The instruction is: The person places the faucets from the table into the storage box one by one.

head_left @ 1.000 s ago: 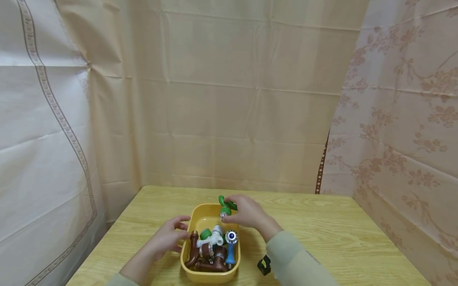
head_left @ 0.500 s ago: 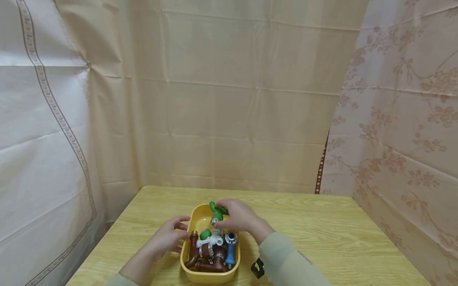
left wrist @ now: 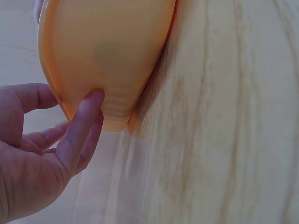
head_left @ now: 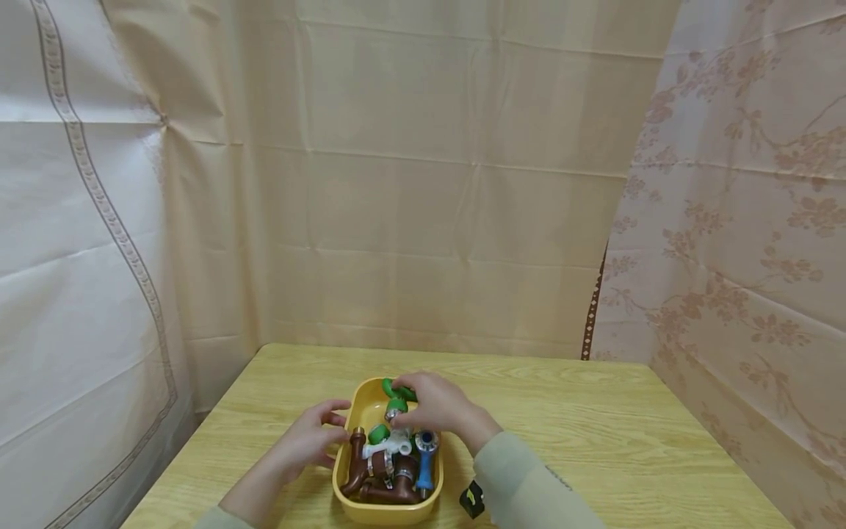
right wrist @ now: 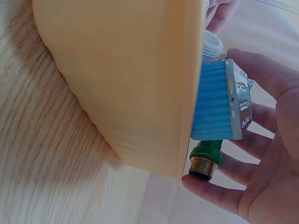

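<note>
My right hand point(head_left: 438, 402) holds a green plastic tap point(head_left: 396, 404) with a silver ring, over the far half of a yellow tub point(head_left: 390, 514). In the right wrist view, the fingers point(right wrist: 238, 168) are around the green tap point(right wrist: 208, 156), whose threaded brass-coloured end shows beside the rim. My left hand point(head_left: 309, 441) touches the tub's left side, its fingers loosely extended against the wall point(left wrist: 107, 56). Inside the tub lie a white tap point(head_left: 396, 442), a blue tap point(head_left: 425, 466), brown taps point(head_left: 358, 463) and a green round part point(head_left: 379, 433).
The tub stands on a wood-grain table point(head_left: 562, 419). A small black object point(head_left: 472, 499) with a yellow mark is beside the right sleeve. Beige curtains point(head_left: 429, 184) hang behind the table, with patterned cloth point(head_left: 760, 220) on the right.
My right hand has moved left and slightly down, bringing the green tap from the tub's right rim to over its far part. The left hand stays put.
</note>
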The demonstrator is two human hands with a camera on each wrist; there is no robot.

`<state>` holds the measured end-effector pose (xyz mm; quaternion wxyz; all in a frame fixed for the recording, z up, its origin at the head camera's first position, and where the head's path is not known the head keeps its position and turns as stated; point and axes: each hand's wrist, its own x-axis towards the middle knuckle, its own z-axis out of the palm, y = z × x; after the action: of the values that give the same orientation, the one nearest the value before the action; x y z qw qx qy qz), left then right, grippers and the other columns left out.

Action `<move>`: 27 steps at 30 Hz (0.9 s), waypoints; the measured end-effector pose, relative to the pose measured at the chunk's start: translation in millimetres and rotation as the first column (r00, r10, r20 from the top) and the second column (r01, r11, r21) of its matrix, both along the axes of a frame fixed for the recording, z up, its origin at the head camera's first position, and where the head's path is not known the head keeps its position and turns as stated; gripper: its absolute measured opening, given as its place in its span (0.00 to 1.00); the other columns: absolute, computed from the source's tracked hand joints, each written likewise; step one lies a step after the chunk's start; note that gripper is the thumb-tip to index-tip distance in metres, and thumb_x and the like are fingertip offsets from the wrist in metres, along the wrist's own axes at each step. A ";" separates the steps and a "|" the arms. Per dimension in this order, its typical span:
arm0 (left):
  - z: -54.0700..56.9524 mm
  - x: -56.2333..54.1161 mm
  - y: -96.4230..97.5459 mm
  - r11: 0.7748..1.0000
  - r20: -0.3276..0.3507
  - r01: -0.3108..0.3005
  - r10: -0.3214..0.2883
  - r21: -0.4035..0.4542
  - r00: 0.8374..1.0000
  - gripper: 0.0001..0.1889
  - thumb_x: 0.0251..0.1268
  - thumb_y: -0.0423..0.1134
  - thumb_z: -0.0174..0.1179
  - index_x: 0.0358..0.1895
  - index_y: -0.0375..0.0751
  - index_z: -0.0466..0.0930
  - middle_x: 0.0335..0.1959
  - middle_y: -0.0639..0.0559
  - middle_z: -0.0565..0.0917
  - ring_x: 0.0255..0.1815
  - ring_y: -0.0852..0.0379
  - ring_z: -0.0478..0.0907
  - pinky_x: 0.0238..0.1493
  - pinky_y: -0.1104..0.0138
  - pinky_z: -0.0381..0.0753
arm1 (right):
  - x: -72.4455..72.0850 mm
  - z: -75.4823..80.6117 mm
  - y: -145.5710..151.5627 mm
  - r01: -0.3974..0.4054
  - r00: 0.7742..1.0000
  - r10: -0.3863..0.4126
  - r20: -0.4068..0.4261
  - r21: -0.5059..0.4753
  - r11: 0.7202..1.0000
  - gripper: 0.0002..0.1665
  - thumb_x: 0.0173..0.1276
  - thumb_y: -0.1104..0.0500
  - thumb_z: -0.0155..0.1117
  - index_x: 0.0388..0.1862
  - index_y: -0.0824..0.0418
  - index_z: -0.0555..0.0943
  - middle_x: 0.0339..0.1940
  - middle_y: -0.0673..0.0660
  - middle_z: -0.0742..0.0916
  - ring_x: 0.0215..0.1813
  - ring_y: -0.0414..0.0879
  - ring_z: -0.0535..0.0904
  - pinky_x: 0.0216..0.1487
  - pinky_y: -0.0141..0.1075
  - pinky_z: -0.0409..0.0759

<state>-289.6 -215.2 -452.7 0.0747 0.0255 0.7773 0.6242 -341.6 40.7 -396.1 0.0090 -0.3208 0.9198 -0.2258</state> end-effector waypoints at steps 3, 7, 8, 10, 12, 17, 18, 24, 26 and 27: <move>-0.1 0.2 0.0 1.000 0.001 -0.001 0.001 -0.002 1.000 0.34 0.60 0.27 0.60 0.73 0.30 0.65 0.53 0.33 0.72 0.43 0.44 0.80 0.32 0.50 0.89 | 0.4 -0.6 -1.1 -0.001 1.000 0.001 -0.009 0.014 1.000 0.36 0.58 0.39 0.77 0.64 0.50 0.82 0.58 0.46 0.85 0.58 0.44 0.79 0.61 0.47 0.80; -0.7 0.5 -0.2 1.000 -0.003 0.001 -0.001 0.005 1.000 0.35 0.60 0.27 0.61 0.73 0.30 0.65 0.53 0.33 0.72 0.43 0.44 0.81 0.32 0.50 0.89 | 1.3 -0.1 -2.9 -0.012 1.000 0.013 -0.019 0.029 1.000 0.36 0.58 0.39 0.77 0.63 0.50 0.82 0.57 0.46 0.85 0.57 0.44 0.80 0.59 0.46 0.81; -0.9 0.6 -0.3 1.000 -0.005 0.002 -0.002 0.008 1.000 0.35 0.59 0.27 0.61 0.73 0.30 0.64 0.53 0.33 0.72 0.43 0.44 0.81 0.32 0.50 0.89 | 1.5 0.0 -3.2 -0.015 1.000 0.015 -0.021 0.032 0.999 0.35 0.58 0.39 0.77 0.63 0.50 0.82 0.57 0.46 0.85 0.57 0.44 0.80 0.59 0.46 0.81; -1.3 0.9 -0.6 1.000 -0.006 0.007 -0.007 0.019 1.000 0.35 0.59 0.27 0.60 0.73 0.29 0.64 0.53 0.32 0.72 0.43 0.44 0.81 0.33 0.50 0.89 | 1.9 -0.2 -3.7 -0.022 1.000 0.022 -0.020 0.034 0.999 0.36 0.58 0.38 0.76 0.63 0.50 0.82 0.57 0.46 0.85 0.57 0.44 0.80 0.59 0.46 0.81; -1.9 1.4 -0.9 1.000 -0.006 0.013 -0.013 0.028 1.000 0.35 0.59 0.27 0.60 0.73 0.29 0.63 0.53 0.31 0.71 0.43 0.44 0.81 0.33 0.50 0.89 | 2.0 -0.7 -3.3 -0.021 1.000 0.022 -0.016 0.030 0.999 0.37 0.59 0.37 0.76 0.64 0.51 0.82 0.58 0.47 0.85 0.58 0.45 0.80 0.60 0.46 0.81; -2.8 1.4 -1.2 0.999 -0.009 0.019 -0.019 0.035 1.000 0.35 0.59 0.27 0.60 0.73 0.29 0.63 0.53 0.31 0.71 0.42 0.44 0.81 0.32 0.50 0.89 | 1.6 0.4 -0.6 -0.009 1.000 0.009 -0.009 0.000 1.000 0.38 0.60 0.36 0.74 0.65 0.53 0.81 0.60 0.51 0.85 0.62 0.50 0.79 0.63 0.48 0.79; -2.9 1.3 -1.2 0.999 -0.011 0.020 -0.020 0.035 1.000 0.35 0.59 0.27 0.60 0.73 0.29 0.63 0.53 0.31 0.71 0.42 0.45 0.81 0.32 0.50 0.89 | 1.3 1.0 0.3 -0.007 1.000 0.007 -0.009 -0.006 1.000 0.38 0.61 0.36 0.74 0.65 0.53 0.81 0.60 0.52 0.85 0.62 0.51 0.79 0.63 0.48 0.79; -2.8 1.0 -1.3 0.999 -0.017 0.031 -0.031 0.043 0.999 0.35 0.60 0.27 0.60 0.73 0.29 0.62 0.53 0.31 0.71 0.43 0.45 0.81 0.32 0.50 0.89 | 1.9 5.3 8.0 0.011 1.000 -0.011 -0.008 -0.028 1.000 0.37 0.63 0.39 0.73 0.66 0.55 0.80 0.61 0.53 0.84 0.62 0.51 0.79 0.64 0.49 0.78; -2.0 1.3 -1.2 0.998 -0.015 0.033 -0.033 0.044 0.999 0.35 0.60 0.27 0.60 0.73 0.29 0.62 0.54 0.31 0.71 0.43 0.45 0.81 0.32 0.50 0.89 | 2.6 7.3 11.4 0.010 1.000 -0.011 -0.007 -0.039 0.999 0.36 0.64 0.39 0.73 0.66 0.56 0.80 0.61 0.53 0.84 0.62 0.50 0.79 0.64 0.49 0.78; -1.6 1.5 -1.1 0.998 -0.016 0.034 -0.034 0.043 0.999 0.35 0.60 0.27 0.60 0.73 0.29 0.63 0.53 0.31 0.71 0.43 0.45 0.81 0.32 0.50 0.89 | 2.5 8.0 13.2 0.013 1.000 -0.013 -0.007 -0.042 0.999 0.36 0.64 0.39 0.73 0.66 0.56 0.80 0.61 0.53 0.84 0.62 0.50 0.79 0.64 0.49 0.79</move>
<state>-288.1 -216.2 -454.4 0.0789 0.0451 0.7635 0.6394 -339.2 53.9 -388.1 -0.0025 -0.3159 0.9170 -0.2437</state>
